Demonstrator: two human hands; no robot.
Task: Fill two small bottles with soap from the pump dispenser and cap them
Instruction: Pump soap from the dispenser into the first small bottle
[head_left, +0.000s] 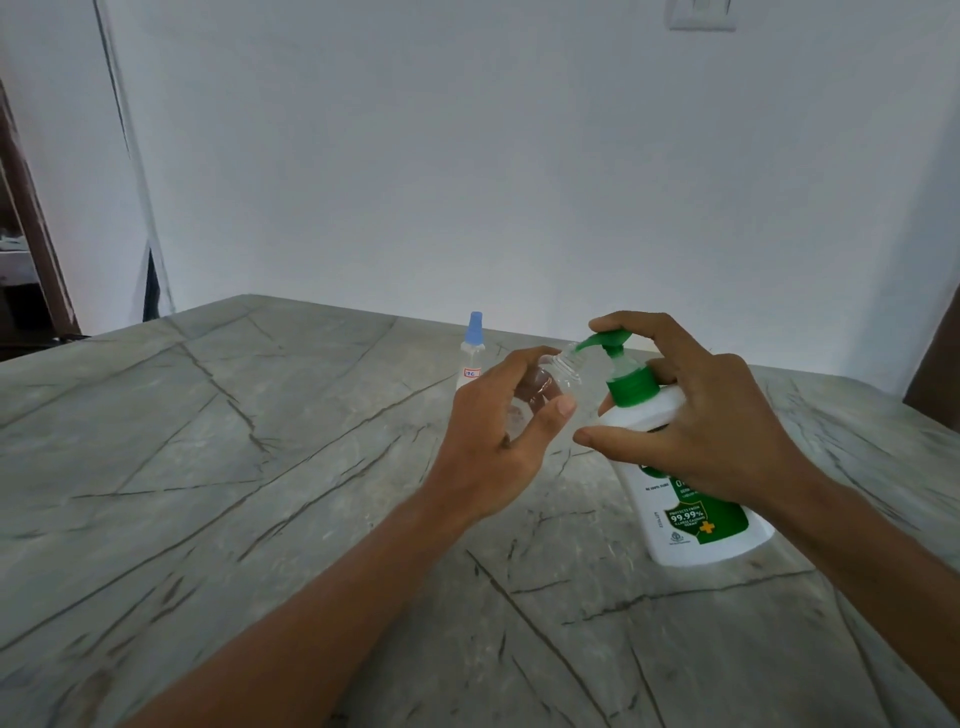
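Behind the left hand (498, 431), a blue-capped bottle (472, 353) on the marble table (208, 467)

The pump dispenser (675, 543) carries the only clear print. Low on its white front, a green shield (687, 515) reads "PROTECTS FROM" above a large "99,99%". Two smaller lines beneath are too fine to read. Just right of the shield's lower part stands a yellow plus sign (706, 528). Above the shield a white "O" shows at the edge of the right hand (711, 431), which covers the brand name. Tiny vertical print (655, 520) on the dispenser's left side and a small emblem (679, 537) under the shield are illegible. Behind and left of the dispenser, the capped small bottle (474, 353) bears a white sticker (472, 372) with red handwritten marks, too small to read.
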